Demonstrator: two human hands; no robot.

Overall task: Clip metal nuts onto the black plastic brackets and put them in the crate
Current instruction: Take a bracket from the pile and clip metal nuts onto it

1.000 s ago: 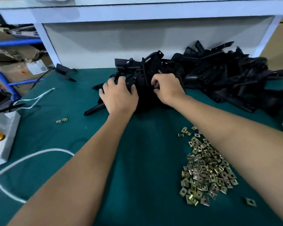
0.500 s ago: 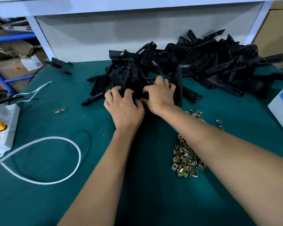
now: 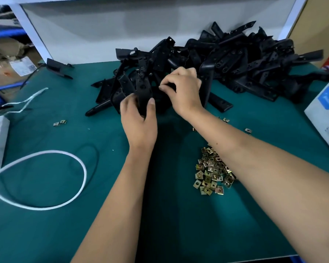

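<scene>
L hand [image 3: 139, 120] grips a black bracket [image 3: 143, 92] at the near edge of the bracket pile [image 3: 226, 59] on the green mat [image 3: 46, 224], thumb curled round its flat strip; R hand [image 3: 182, 92] has fingers curled, pinching the next bit of black plastic, prob the same part or its neighbour, can't tell which. Brackets look stiff, light and tangle-prone w/ hooked ends, so best held by the flat drilled strip & lifted straight out. Nuts [image 3: 212, 172] lie loose under the R forearm: small, thin, slippery, take by edges; crate not in view
</scene>
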